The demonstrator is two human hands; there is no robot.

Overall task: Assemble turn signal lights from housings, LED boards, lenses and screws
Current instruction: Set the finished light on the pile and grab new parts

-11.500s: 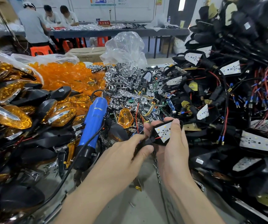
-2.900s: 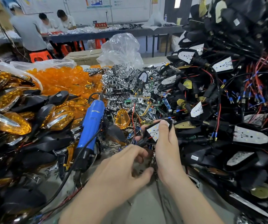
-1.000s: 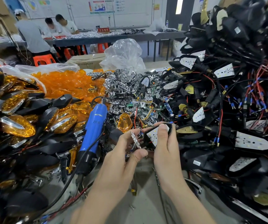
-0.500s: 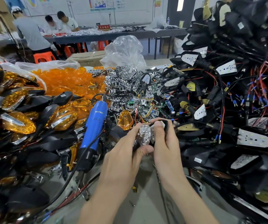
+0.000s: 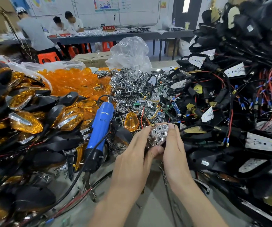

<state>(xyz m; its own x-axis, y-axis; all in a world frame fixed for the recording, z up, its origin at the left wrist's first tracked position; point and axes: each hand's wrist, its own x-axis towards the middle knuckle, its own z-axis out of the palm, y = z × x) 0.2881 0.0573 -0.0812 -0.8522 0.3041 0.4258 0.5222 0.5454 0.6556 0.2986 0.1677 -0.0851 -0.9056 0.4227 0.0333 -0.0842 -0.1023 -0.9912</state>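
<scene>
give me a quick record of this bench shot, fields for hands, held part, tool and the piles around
hands: left hand and right hand both grip one part
held part: chrome reflector, cupped face towards the camera
tool: blue electric screwdriver, lying untouched left of the hands
left pile: finished amber lights
back piles: orange lenses; loose reflectors
right pile: wired black housings with LED boards

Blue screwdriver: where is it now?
Head view, left of centre: the blue screwdriver lies against the pile of assembled amber lights, just left of the left hand, untouched.
</scene>
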